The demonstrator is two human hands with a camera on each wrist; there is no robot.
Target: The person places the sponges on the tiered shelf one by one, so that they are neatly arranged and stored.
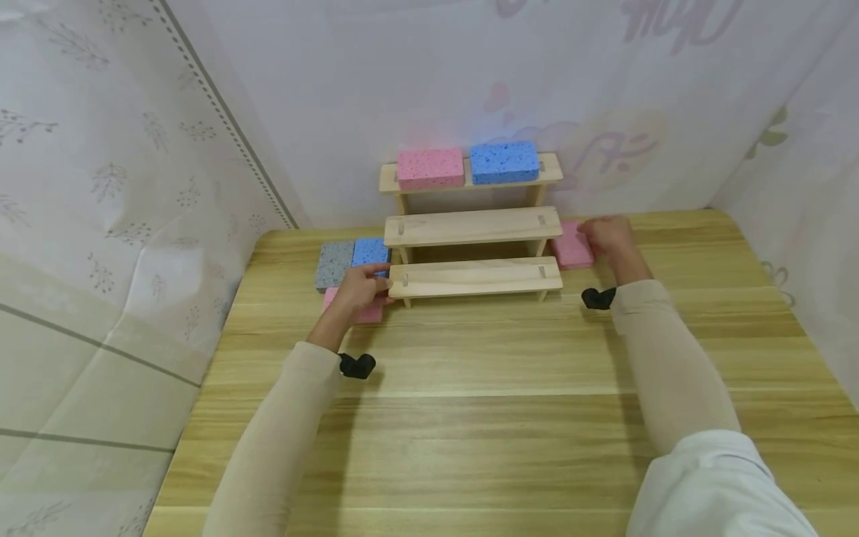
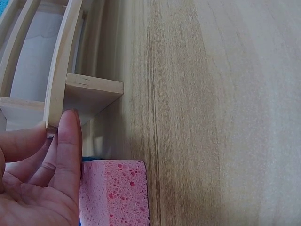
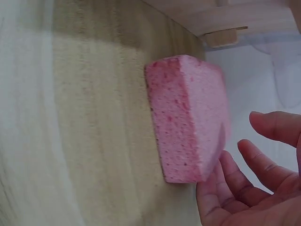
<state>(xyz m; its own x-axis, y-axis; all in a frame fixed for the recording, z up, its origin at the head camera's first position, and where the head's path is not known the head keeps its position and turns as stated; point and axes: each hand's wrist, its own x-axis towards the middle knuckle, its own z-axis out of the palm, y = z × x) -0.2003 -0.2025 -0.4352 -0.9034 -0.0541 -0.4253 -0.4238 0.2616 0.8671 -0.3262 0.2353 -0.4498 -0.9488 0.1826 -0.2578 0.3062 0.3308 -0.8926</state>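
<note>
A three-step wooden rack (image 1: 475, 277) stands at the back of the table. My left hand (image 1: 359, 291) pinches the left end of its lowest step; the left wrist view shows thumb and fingers on that board (image 2: 57, 80). Beside the rack on the right lies a pink sponge (image 1: 572, 247), flat on the table. Against its outer edge rests my right hand (image 1: 609, 237). In the right wrist view the fingers (image 3: 235, 181) touch the pink sponge (image 3: 183, 122) at one end, while the thumb stays apart from it.
On the top step sit a pink sponge (image 1: 430, 168) and a blue sponge (image 1: 504, 162). Left of the rack lie a grey sponge (image 1: 333, 264), another blue sponge (image 1: 370, 251) and a pink sponge (image 2: 117, 193) partly behind my left hand. A patterned cloth wall (image 1: 335, 112) rises behind.
</note>
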